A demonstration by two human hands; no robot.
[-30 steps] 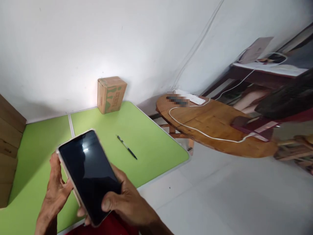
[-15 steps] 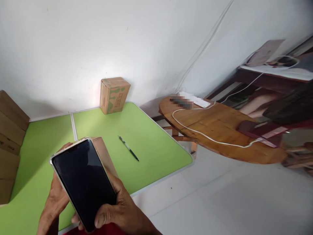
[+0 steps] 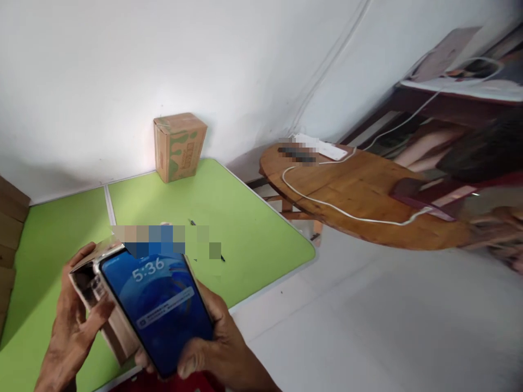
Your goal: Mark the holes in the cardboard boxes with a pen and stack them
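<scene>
Head view: right hand (image 3: 220, 354) clamped around lower end of lit phone (image 3: 159, 310), thumb over bottom edge; left hand (image 3: 75, 321) closed on small open cardboard box (image 3: 102, 305) behind it, both held above green table (image 3: 253, 234). Phone judged light, rigid, slick-glassed, fragile; best gripped by side edges. Beyond: carton (image 3: 178, 144) against white wall, wooden table (image 3: 368, 201) carrying white cable.

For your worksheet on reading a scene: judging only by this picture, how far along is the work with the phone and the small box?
Done: the phone is out and its screen is lit, showing 5:36. In hand: the right hand grips the phone's lower end, while the left hand holds a small open carton behind it. Left: the pen lies untouched on the green table, and a sealed cardboard box stands by the wall.
</scene>
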